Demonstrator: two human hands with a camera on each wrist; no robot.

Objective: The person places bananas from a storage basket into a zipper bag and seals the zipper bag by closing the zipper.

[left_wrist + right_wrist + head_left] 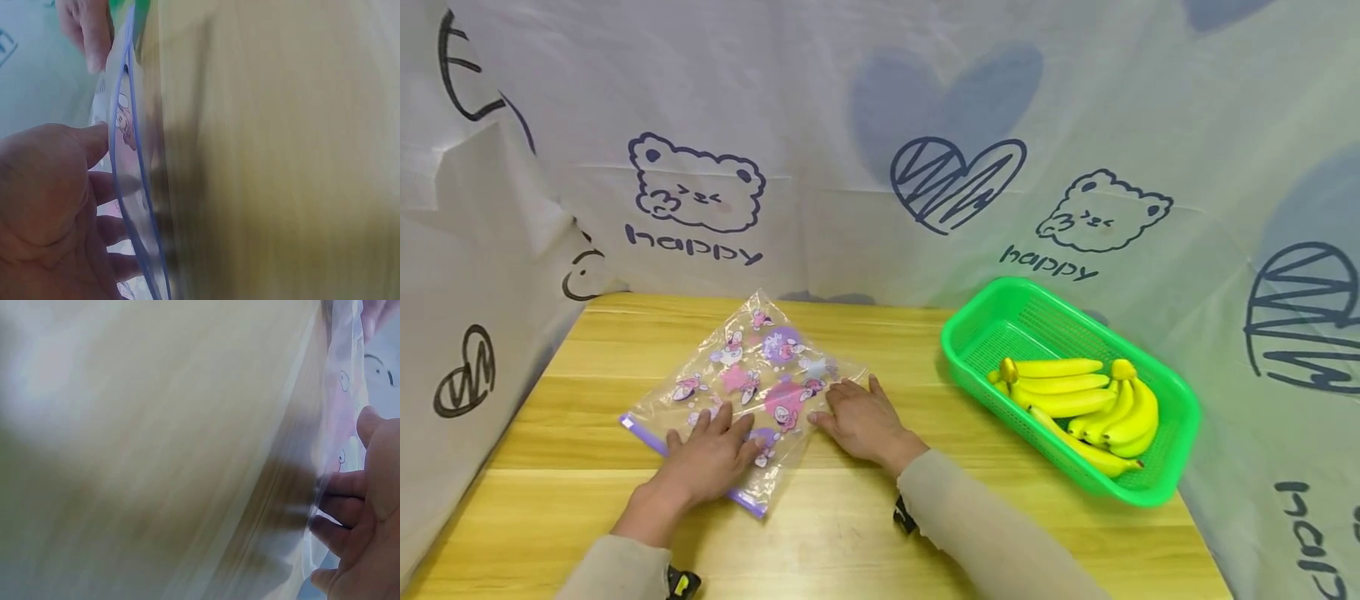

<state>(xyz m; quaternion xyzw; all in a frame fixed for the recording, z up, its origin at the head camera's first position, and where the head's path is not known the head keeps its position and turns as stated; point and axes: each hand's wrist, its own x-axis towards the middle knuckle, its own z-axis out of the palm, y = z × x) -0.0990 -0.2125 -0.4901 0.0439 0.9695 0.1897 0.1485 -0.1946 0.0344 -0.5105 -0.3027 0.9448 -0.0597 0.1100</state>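
A clear plastic zip bag (752, 367) printed with pink and purple cartoon figures lies slantwise on the table. Its purple zip edge (139, 164) faces me, and in the left wrist view the two strips stand slightly apart. My left hand (709, 457) rests on the bag close to that edge, fingers spread over the film. At the bag's right corner, my right hand (867, 423) touches the film with extended fingers. The right wrist view shows those fingertips (328, 534) against the bag's side.
To the right stands a green plastic basket (964, 367) with bunches of yellow bananas (1067, 387) inside. The wooden table (850, 533) ends at a white cloth (820, 225) printed with bears and hearts, which hangs behind and at both sides.
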